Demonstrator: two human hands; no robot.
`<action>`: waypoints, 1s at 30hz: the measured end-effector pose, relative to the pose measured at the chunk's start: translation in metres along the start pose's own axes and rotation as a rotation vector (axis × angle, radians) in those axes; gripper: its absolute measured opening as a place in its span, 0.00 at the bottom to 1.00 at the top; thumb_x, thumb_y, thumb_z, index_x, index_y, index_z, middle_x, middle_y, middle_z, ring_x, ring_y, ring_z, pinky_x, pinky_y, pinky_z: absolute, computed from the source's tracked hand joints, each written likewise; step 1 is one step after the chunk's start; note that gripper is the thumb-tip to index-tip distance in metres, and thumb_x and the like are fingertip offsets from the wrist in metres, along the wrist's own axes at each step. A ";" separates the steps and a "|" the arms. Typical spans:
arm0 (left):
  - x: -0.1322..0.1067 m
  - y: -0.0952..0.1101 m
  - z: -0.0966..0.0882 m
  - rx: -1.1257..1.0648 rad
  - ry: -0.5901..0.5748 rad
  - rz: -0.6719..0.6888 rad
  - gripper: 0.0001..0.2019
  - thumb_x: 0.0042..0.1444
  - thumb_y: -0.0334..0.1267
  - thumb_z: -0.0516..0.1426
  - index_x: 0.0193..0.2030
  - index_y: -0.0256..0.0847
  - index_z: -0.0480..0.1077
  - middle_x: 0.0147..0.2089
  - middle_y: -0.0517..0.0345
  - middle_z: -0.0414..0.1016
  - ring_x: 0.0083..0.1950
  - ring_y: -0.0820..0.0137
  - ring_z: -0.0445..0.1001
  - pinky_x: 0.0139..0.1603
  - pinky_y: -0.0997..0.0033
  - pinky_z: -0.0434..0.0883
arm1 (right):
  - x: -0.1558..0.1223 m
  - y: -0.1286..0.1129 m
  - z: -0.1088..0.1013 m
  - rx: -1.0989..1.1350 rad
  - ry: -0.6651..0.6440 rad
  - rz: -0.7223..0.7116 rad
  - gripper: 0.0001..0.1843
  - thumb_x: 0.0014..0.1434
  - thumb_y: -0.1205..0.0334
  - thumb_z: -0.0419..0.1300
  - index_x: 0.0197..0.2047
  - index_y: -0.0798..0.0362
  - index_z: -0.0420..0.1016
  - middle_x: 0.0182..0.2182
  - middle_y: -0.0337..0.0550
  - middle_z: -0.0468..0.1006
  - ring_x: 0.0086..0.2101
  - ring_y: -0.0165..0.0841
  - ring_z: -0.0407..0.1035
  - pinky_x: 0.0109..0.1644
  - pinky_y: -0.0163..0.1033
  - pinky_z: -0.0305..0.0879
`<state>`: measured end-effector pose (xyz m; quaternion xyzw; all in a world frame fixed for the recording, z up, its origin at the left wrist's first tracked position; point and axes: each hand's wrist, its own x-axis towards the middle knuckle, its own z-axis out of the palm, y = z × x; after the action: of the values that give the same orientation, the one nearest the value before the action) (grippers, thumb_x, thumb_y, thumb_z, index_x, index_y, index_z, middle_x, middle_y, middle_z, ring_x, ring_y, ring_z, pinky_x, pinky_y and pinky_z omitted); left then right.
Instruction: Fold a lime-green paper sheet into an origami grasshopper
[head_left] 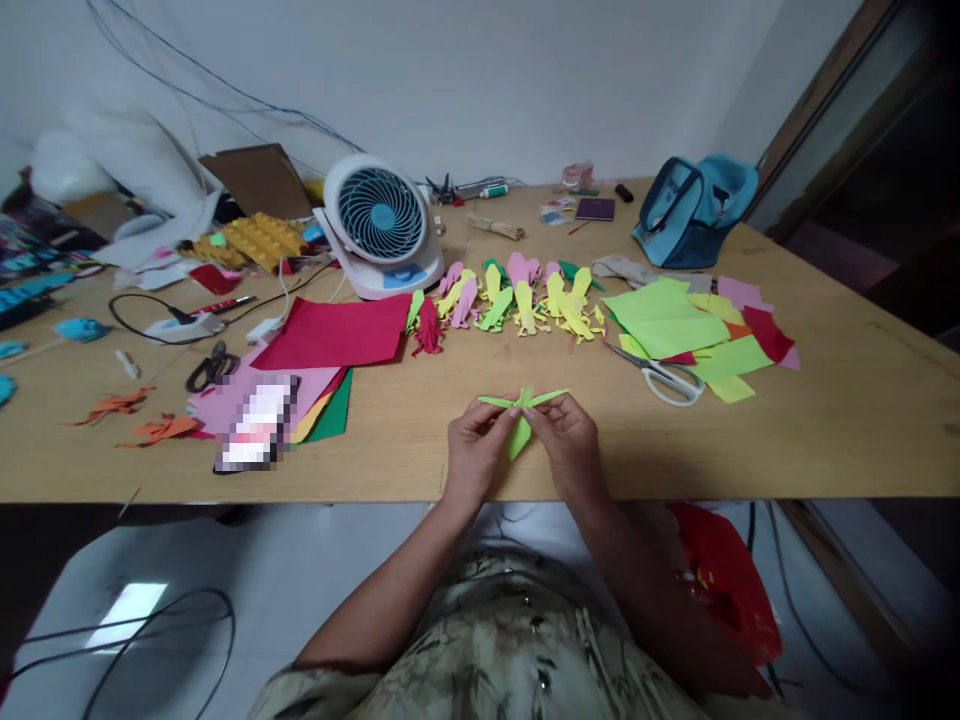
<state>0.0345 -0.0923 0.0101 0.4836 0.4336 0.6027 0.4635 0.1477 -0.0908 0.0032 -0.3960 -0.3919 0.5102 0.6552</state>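
Observation:
A small folded green paper figure [521,418] with thin points sticking out to both sides is pinched between both my hands above the near edge of the wooden table [825,420]. My left hand [474,445] grips its left side with closed fingers. My right hand [568,440] grips its right side the same way. Beyond them lies a row of several finished folded paper figures [510,300] in pink, yellow, green and red.
White-handled scissors [664,378] lie to the right beside a pile of green, pink and red paper sheets [675,320]. A red sheet [337,332], black scissors [211,366], a white fan [381,225], a blue bag [690,208] and cables fill the back.

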 end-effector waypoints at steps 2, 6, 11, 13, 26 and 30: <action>0.000 -0.003 -0.001 0.011 0.009 -0.023 0.07 0.50 0.41 0.66 0.33 0.41 0.82 0.35 0.57 0.79 0.38 0.71 0.73 0.42 0.73 0.68 | 0.001 -0.001 0.000 -0.032 0.001 0.007 0.15 0.46 0.54 0.71 0.30 0.51 0.72 0.27 0.37 0.79 0.29 0.31 0.73 0.38 0.38 0.70; 0.002 -0.008 -0.003 -0.014 0.003 -0.069 0.11 0.47 0.44 0.67 0.33 0.38 0.82 0.33 0.57 0.79 0.35 0.71 0.72 0.40 0.73 0.68 | 0.002 -0.003 -0.002 -0.085 -0.030 0.029 0.15 0.45 0.53 0.71 0.29 0.51 0.72 0.24 0.36 0.78 0.29 0.31 0.73 0.37 0.36 0.70; 0.004 -0.003 -0.008 0.028 -0.028 -0.136 0.14 0.46 0.46 0.67 0.26 0.35 0.78 0.25 0.60 0.74 0.28 0.75 0.67 0.32 0.76 0.64 | 0.003 -0.003 -0.005 -0.141 -0.067 0.029 0.14 0.46 0.53 0.70 0.29 0.50 0.72 0.25 0.36 0.77 0.29 0.31 0.72 0.35 0.36 0.70; 0.004 0.001 -0.011 0.061 -0.089 -0.178 0.16 0.45 0.47 0.67 0.23 0.34 0.76 0.22 0.62 0.71 0.25 0.77 0.64 0.29 0.77 0.61 | 0.004 -0.001 -0.008 -0.171 -0.068 0.046 0.15 0.46 0.53 0.70 0.30 0.50 0.71 0.25 0.36 0.77 0.29 0.31 0.72 0.36 0.37 0.70; 0.002 -0.019 -0.019 0.402 -0.161 -0.128 0.24 0.50 0.34 0.63 0.55 0.38 0.64 0.28 0.65 0.71 0.27 0.75 0.70 0.30 0.78 0.64 | 0.001 0.003 -0.036 -0.559 -0.114 0.087 0.18 0.49 0.60 0.65 0.42 0.49 0.64 0.24 0.33 0.76 0.25 0.31 0.72 0.30 0.35 0.64; 0.000 -0.017 -0.018 0.733 -0.177 -0.036 0.26 0.52 0.32 0.62 0.58 0.42 0.62 0.28 0.64 0.73 0.29 0.71 0.72 0.33 0.74 0.65 | 0.002 0.004 -0.037 -0.781 -0.119 0.067 0.14 0.50 0.62 0.64 0.41 0.49 0.67 0.25 0.33 0.76 0.26 0.32 0.72 0.33 0.36 0.65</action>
<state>0.0190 -0.0905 -0.0095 0.6597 0.5874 0.3552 0.3058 0.1808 -0.0927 -0.0140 -0.5977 -0.5806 0.3658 0.4146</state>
